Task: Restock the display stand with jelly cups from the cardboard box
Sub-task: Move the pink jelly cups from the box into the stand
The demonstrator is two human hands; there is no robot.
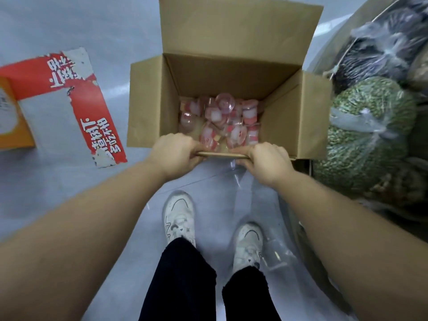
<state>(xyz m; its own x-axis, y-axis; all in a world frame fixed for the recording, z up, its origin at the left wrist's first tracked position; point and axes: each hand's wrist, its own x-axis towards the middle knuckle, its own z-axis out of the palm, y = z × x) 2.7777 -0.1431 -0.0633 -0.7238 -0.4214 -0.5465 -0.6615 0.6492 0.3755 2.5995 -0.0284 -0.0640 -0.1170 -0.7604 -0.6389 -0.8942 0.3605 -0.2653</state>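
An open cardboard box point(148, 100) stands on the grey floor in front of me, its flaps spread outward. Several pink-and-white jelly cups point(220, 119) lie loose on its bottom. My left hand point(172, 152) grips the near flap of the box at its left part, fingers curled over the edge. My right hand point(266, 159) grips the same flap at its right part. The display stand is not in view.
Clear bags of green and dark dried goods point(368, 126) are piled at the right. A torn red-and-white floor sticker point(92, 112) and an orange box point(14, 121) lie at the left. Crumpled clear plastic film point(266, 228) covers the floor around my white shoes point(179, 218).
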